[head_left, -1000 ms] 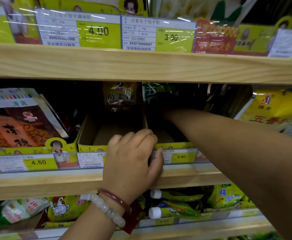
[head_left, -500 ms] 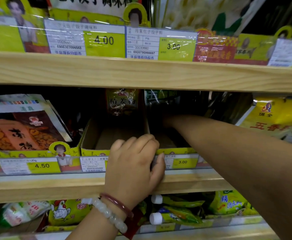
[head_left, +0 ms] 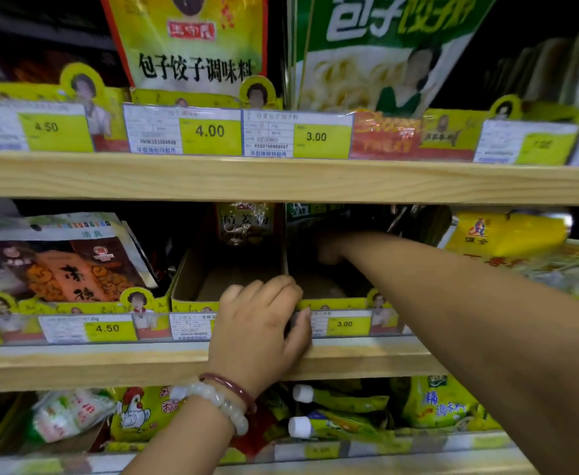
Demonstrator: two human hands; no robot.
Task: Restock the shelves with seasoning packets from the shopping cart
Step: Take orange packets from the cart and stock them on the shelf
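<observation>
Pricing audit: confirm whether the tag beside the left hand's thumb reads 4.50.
No: the tag beside the left hand reads 3.00.

- Single head-worn wide-angle view, facing forward and slightly down, straight at the wooden middle shelf [head_left: 75,363].
- Set very close to the shelving: price tags [head_left: 209,132] readable, frame filled by three shelf levels.
- Upper shelf [head_left: 281,180] bowed by lens distortion; top and bottom rows cropped.
- Left hand [head_left: 260,330] central and near the lens; right forearm [head_left: 470,320] entering from the lower right, right hand [head_left: 329,248] deeper in shadow.
- No second view, so no shared area.
</observation>
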